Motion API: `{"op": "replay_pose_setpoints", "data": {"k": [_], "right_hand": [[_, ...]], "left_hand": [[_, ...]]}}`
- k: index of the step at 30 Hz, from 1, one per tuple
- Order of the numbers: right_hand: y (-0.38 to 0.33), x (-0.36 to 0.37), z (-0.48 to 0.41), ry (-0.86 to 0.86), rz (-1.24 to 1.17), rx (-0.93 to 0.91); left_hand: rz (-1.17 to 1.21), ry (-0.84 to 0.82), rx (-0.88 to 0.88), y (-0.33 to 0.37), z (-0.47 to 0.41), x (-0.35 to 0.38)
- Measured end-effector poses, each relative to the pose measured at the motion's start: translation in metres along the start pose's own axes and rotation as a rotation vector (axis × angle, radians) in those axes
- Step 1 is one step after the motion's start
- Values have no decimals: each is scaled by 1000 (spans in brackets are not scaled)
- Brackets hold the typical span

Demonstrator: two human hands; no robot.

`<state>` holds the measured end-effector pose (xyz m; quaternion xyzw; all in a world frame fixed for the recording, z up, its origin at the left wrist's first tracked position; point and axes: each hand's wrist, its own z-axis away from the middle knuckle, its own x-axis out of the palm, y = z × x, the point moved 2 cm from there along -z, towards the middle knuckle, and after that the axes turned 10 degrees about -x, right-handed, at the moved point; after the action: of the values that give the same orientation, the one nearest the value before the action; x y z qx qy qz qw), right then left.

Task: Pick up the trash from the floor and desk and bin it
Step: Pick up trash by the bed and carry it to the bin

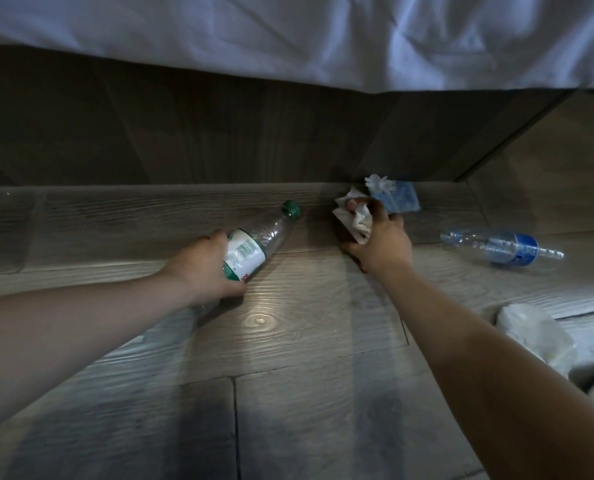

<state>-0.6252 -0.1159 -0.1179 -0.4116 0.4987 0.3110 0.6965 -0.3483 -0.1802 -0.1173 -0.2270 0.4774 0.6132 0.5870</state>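
Two plastic bottles [254,245] [503,247], two crumpled white wads [358,223] [534,332], one blue packet [402,201], two hands [202,268] [384,245].

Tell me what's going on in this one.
A person is reaching down to a wood-look floor next to a bed base, gathering trash. The left hand grips a clear green-capped bottle around its label. The right hand holds crumpled white paper in its fingers, just in front of a blue packet lying against the base. A blue-labelled bottle and a white wad lie on the floor to the right, not yet picked up. No bin is in view.
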Motion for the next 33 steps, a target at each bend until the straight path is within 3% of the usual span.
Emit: {"op": "replay_pose_setpoints", "data": {"k": [8,18,23,33], "right_hand": [[-5,-19,79,209,-383,21],[-5,-49,207,210,-776,216],[-11,-58,217,165,-815,314],[-25,-165,202,197,-876,496]], "left_hand": [[6,0,-17,4,10,-5],[84,-148,30,12,72,-33],[159,-209,52,37,90,-68],[264,-364,-18,106,111,-123]]}}
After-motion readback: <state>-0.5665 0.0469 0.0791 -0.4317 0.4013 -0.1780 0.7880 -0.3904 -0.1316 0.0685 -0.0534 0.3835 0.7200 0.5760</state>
